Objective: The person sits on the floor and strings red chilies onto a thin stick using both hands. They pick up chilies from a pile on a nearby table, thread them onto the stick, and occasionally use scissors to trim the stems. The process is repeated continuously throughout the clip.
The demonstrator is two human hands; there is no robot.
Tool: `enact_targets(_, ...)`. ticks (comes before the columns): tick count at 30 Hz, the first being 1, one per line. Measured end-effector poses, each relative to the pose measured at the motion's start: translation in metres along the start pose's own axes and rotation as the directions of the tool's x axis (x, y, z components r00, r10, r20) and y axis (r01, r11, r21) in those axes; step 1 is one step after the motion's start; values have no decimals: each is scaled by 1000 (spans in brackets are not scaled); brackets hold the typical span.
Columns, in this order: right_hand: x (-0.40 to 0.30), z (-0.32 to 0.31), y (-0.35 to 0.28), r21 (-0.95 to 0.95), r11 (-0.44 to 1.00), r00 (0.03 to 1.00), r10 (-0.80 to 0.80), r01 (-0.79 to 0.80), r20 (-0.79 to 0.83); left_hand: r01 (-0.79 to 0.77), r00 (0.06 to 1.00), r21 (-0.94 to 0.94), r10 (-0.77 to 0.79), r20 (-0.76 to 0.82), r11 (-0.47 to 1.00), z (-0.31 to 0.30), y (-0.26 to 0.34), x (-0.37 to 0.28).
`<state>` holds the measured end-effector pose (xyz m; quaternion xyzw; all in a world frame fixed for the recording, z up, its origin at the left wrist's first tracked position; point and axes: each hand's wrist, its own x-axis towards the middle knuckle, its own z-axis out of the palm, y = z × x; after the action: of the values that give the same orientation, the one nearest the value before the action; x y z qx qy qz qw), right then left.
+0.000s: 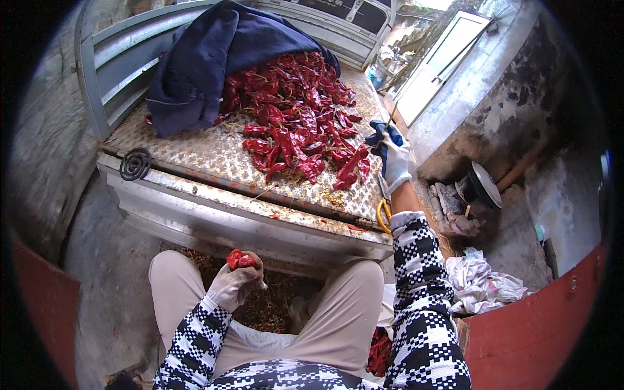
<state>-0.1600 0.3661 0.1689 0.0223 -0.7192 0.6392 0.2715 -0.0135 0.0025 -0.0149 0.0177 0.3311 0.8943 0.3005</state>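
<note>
A large heap of dried red chili peppers (pixel 297 117) lies on the metal truck bed (pixel 195 151), partly under a dark blue cloth (pixel 209 58). My left hand (pixel 236 282), in a light glove, is closed around red pepper pieces (pixel 240 259) above my lap. At the right edge of the bed, my right hand (pixel 394 155), in a white and blue glove, has its fingers bent around a thin stick-like thing (pixel 392 113). Beside that wrist lie scissors with yellow handles (pixel 383 214). One pepper (pixel 352 168) lies just left of the right hand.
A black coil (pixel 135 164) sits at the bed's left corner. Stems and scraps litter the floor between my legs. White plastic bags (pixel 482 282) lie at right, below a stove with a round lid (pixel 485 184). More red peppers (pixel 379 352) are beside my right thigh.
</note>
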Motion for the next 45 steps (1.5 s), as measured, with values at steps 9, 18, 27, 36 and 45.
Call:
enact_targets(9,-110,63,-55,68,996,962,-78,63,262,-41,990,-102,54,131,994,2,4,-8)
enact_targets(18,-239,125,-20,151,959,894,159,-241,420,-71,990,60,64,122,996,9,9,-18)
enact_targets(27,-260,130,-8,210,953,901,114,-219,418,-54,997,71,50,62,996,12,1,-17)
enact_targets(36,-270,116,10,-80,993,846,113,-84,521,14,995,222,-34,90,975,13,7,-25)
enact_targets(45,-266,124,-12,-444,520,677,-454,729,580,-64,996,121,56,69,991,8,-4,-19)
